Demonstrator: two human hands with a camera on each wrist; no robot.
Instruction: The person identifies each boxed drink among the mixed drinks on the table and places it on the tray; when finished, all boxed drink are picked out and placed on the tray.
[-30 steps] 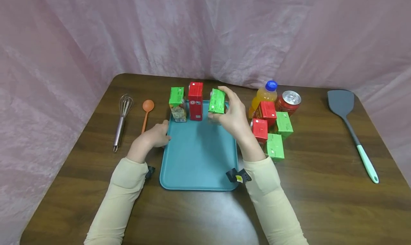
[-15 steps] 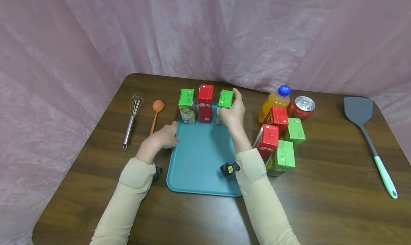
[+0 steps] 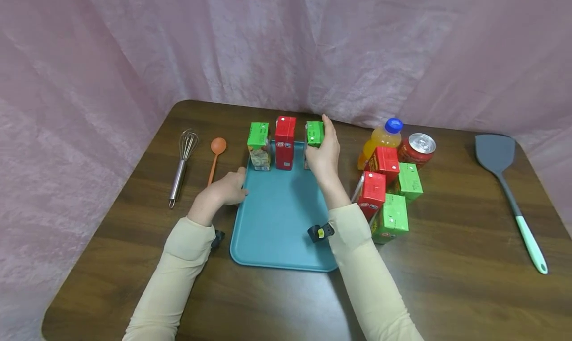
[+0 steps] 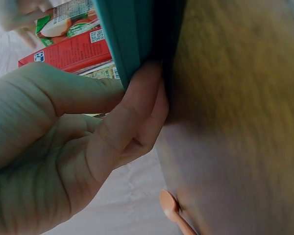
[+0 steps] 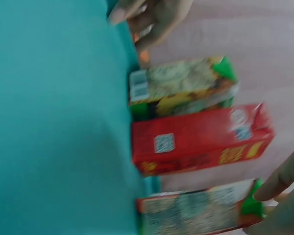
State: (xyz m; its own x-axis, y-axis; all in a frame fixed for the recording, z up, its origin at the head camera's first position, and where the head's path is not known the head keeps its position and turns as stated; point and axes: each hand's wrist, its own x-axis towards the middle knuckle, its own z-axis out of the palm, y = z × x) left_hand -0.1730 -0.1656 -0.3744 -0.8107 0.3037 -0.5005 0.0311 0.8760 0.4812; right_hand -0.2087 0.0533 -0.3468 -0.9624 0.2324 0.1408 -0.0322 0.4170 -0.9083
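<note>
At the left edge of the blue tray [image 3: 281, 217], my left hand [image 3: 228, 188] pinches the rim; in the left wrist view the thumb [image 4: 83, 93] is above and the fingers are beneath. My right hand [image 3: 327, 155] holds a green-topped juice carton [image 3: 315, 132] by its upper end, at the tray's back right. Its lower part is partly hidden by the hand in the head view. Along the tray's back stand a red carton [image 3: 285, 142] in the middle and another green-topped carton [image 3: 258, 145] at the left, both upright and apart.
Right of the tray stand red cartons [image 3: 373, 194], green cartons [image 3: 393, 217], an orange drink bottle [image 3: 380, 140] and a red can [image 3: 417, 150]. A spatula [image 3: 505, 177] lies far right. On the left lie a whisk [image 3: 182, 167] and an orange spoon [image 3: 218, 147].
My right hand has lowered the green-topped carton onto the tray's back right and shifted it slightly right. The left hand stays on the rim. The head view has shifted a little.
</note>
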